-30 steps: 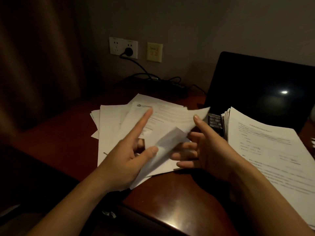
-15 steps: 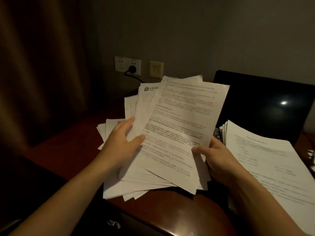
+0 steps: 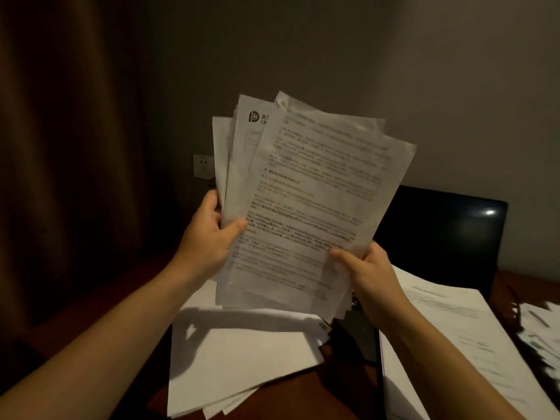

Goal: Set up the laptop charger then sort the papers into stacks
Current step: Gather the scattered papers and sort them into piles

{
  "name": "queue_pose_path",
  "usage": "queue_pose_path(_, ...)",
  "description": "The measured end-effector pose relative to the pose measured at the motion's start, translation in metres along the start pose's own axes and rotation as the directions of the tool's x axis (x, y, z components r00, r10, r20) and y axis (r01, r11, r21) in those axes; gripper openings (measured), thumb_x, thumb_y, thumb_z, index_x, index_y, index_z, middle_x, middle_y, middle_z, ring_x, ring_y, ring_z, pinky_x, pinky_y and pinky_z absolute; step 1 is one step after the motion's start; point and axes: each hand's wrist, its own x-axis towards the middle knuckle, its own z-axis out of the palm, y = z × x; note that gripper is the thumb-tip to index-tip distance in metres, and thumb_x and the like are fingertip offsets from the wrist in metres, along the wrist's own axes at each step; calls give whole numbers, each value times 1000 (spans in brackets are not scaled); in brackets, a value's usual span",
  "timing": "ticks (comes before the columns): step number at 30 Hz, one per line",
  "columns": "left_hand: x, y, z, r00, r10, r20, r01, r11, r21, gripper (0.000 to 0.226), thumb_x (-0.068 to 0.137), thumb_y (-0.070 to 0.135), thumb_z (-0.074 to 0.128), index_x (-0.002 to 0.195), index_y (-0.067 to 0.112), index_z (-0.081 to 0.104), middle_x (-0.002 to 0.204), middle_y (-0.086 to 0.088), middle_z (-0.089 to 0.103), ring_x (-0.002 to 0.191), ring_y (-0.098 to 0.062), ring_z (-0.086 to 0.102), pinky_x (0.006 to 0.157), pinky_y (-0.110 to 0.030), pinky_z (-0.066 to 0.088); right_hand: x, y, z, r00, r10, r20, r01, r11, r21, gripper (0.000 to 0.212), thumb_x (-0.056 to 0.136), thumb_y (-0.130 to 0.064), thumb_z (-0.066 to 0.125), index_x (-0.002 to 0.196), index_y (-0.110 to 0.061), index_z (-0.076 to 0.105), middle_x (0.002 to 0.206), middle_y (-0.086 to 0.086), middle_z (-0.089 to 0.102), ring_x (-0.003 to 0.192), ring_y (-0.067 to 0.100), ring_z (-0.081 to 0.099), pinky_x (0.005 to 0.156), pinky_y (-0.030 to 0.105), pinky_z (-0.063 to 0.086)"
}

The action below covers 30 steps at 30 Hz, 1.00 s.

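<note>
Both hands are closed on the same sheaf of papers. The left hand pinches its left edge, thumb on the front sheet and fingers behind. The right hand grips the lower right corner the same way, thumb laid across the print. The sheaf is held upright and well clear of the desk, its sheets fanned and uneven at the top, not yet squared.

Below it a spread of loose sheets lies blank side up, corners splayed. To the right a thicker stack rests against the base of the open laptop, whose screen is dark, and more papers lie blurred at the far right edge.

I judge the sorting to be partly done: one neat pile exists, but the held bundle and the loose sheets have yet to be placed. The charger cannot be judged here — only part of a wall socket shows past the sheaf, and any plug is hidden.

For writing, the second sheet carries a round logo like a letter P, with characters beside it cut off by the front sheet. The body text is too blurred to read.
</note>
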Motion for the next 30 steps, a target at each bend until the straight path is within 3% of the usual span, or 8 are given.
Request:
queue_pose_path(3,-11,-11,7,1000,-5,20,5,1000,-24,30,97,9,59,113,34,53,110,6,70,99,-11,72,74,-33,62,1,5,1,1000,-12,-26,13,1000,24,37,93,-9,68,126,-22,58,114,-6,72,102,14,71,83,40,62)
queue_pose_path(7,-31,-37,20,998,-67,21,67,997,24,27,97,15,62,112,37,54,108,10,70,98,-10,71,71,-28,61,-5,19,9,999,43,-23,-43,999,19,32,90,-7,70,117,-22,62,109,-5,74,99,17,73,76,33,62)
queue_pose_path(12,-29,-33,21,999,-23,-44,25,999,38,26,97,17,62,109,38,52,110,11,67,97,-10,70,70,-26,59,-7,10,8,996,-77,-51,77,997,-9,32,93,-8,67,117,-26,57,107,-9,70,96,9,70,68,23,59)
queue_pose_path(17,-34,-48,22,999,-44,-23,46,996,80,38,95,12,65,115,41,52,111,13,66,100,-4,66,82,-28,58,-13,24,5,998,-43,35,48,991,-129,36,97,-10,62,124,-31,51,113,-17,64,101,3,65,69,20,59)
queue_pose_path(21,-39,-55,25,997,-69,-17,70,997,14,40,96,11,64,122,38,49,110,12,69,101,-10,70,72,-23,59,-18,28,0,998,-49,40,55,984,-168,31,99,-12,59,119,-36,53,110,-19,66,97,-2,66,62,13,54)
queue_pose_path(25,-38,-45,38,996,10,89,-13,999,30,66,95,7,63,131,58,39,124,16,65,112,-6,65,82,-32,60,-22,21,-17,997,-72,8,73,987,-147,27,96,-10,61,111,-32,53,110,-14,69,95,2,70,71,25,61)
queue_pose_path(30,-41,-41,81,989,4,151,1,999,-32,64,99,13,58,148,45,34,131,15,64,118,-10,64,92,-44,57,-34,17,-63,996,-48,-74,37,989,-145,23,98,-8,55,110,-27,54,109,-7,70,96,12,72,78,36,63)
